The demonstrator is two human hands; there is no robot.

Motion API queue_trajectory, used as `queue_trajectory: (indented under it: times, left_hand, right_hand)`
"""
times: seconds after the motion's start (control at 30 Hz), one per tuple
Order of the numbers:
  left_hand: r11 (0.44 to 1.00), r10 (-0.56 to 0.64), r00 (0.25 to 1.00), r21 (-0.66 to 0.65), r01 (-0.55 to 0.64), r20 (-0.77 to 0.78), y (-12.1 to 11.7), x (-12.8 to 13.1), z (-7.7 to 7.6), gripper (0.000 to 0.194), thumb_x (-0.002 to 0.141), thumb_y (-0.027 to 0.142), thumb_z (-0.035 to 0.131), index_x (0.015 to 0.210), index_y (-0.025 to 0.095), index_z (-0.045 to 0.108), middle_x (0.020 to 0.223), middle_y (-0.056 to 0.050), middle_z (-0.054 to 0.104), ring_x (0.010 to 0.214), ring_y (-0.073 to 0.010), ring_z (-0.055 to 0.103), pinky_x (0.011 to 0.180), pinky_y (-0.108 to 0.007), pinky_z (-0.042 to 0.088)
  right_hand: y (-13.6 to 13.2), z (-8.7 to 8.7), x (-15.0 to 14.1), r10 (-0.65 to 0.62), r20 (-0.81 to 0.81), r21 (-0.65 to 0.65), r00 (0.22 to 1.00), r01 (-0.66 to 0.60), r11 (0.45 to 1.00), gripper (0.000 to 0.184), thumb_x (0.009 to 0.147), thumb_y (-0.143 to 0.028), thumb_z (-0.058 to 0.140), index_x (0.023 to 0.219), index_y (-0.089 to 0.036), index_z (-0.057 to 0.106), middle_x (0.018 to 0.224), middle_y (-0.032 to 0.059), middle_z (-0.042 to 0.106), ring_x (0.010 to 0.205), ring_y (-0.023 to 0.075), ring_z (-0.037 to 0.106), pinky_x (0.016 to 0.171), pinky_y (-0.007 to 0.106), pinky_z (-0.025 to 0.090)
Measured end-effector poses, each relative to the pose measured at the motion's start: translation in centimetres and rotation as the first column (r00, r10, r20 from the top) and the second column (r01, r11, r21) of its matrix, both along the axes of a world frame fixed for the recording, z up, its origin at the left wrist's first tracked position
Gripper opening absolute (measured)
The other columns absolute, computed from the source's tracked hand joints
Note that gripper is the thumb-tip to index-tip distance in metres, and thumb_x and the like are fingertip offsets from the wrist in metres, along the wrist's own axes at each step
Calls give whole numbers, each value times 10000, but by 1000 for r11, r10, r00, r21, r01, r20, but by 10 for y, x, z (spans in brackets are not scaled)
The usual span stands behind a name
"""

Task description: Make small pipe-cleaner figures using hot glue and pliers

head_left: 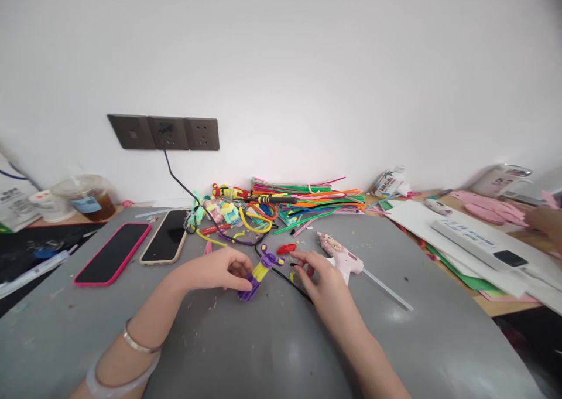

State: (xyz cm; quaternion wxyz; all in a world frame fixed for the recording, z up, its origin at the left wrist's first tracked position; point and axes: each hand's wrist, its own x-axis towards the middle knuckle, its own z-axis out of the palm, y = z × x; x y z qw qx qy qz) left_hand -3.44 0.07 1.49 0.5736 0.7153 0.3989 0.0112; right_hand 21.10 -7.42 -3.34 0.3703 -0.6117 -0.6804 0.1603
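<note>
My left hand (235, 270) is closed on the lower part of a purple and yellow pipe-cleaner figure (262, 270), which leans to the right above the grey table (254, 352). Rounded ears and thin arms stick out at the figure's top. To its right, my right hand (318, 273) has thumb and fingers drawn together, with a small black piece (294, 265) at the fingertips. Just beyond those fingertips lies a red oval piece (286, 249). A pink glue gun (340, 255) with a clear glue stick (389, 289) rests beside my right hand.
Bundled pipe cleaners (307, 197) and coloured scraps (223, 211) lie along the wall. A black cord (175, 179) runs from the socket across the table. Two phones (113, 255) lie left, near a drink cup (90, 197). Another person's hand (544, 220) shows at far right.
</note>
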Motion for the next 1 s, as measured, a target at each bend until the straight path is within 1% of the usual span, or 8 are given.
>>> queue_trajectory:
  times: [0.1,0.2,0.33,0.5,0.6,0.77,0.87,1.0]
  left_hand:
    - [997,-19,998,76,23,-53,-1,-1,2,316,730,397,700,947,167,686,829,-28,674,787,-190,617,632,-244,442]
    - [988,-37,996,145,48,-75,-2,-1,4,289,732,373,690,935,167,694,792,-16,657,746,-175,601,627,-236,433]
    - [983,-74,996,162,80,-46,-2,-2,3,227,741,360,674,868,172,684,725,12,601,676,-146,552,597,-227,404]
    - [986,11,998,168,-2,-54,-3,-1,2,262,722,340,682,919,168,663,722,19,577,665,-144,520,588,-233,391]
    - [980,85,996,184,-79,-28,-3,4,0,272,705,350,689,907,171,656,717,21,575,657,-148,517,590,-241,396]
    - [965,194,979,167,-203,68,-4,14,-9,296,674,377,713,874,168,646,745,-1,612,688,-165,550,621,-257,411]
    - [960,210,973,172,-223,91,-5,17,-13,275,691,375,705,852,168,625,730,0,605,679,-163,554,626,-256,418]
    - [949,228,973,213,-231,41,-4,12,-13,255,726,391,692,835,174,615,729,3,619,659,-161,552,621,-256,422]
  right_hand:
    - [-5,5,-2,12,12,46,1000,-13,999,301,924,-216,432,1060,-199,699,848,76,650,656,198,580,612,305,468]
    - [-9,9,-4,-9,-19,76,1000,11,997,264,918,-214,427,949,-195,688,797,63,620,621,185,545,592,296,449]
    - [-13,10,-1,-53,-98,54,994,59,997,171,894,-237,477,899,-210,646,733,35,606,624,183,536,589,283,442]
    - [-20,15,4,-53,-202,-39,978,46,998,137,894,-312,511,867,-215,604,748,41,628,642,181,582,567,267,451]
    - [-26,20,5,-35,-231,-37,972,27,999,144,899,-336,518,870,-217,593,744,41,615,645,178,584,558,259,446]
    - [-33,24,5,-69,-270,-41,961,60,997,168,883,-366,537,858,-212,598,721,39,602,622,175,561,554,261,450]
    - [-33,21,5,-51,-279,-61,959,35,998,175,894,-369,538,861,-208,601,747,52,618,652,182,578,573,263,464]
    - [-36,15,3,-37,-299,-79,954,14,997,199,905,-394,552,839,-211,595,732,41,599,646,177,564,577,258,473]
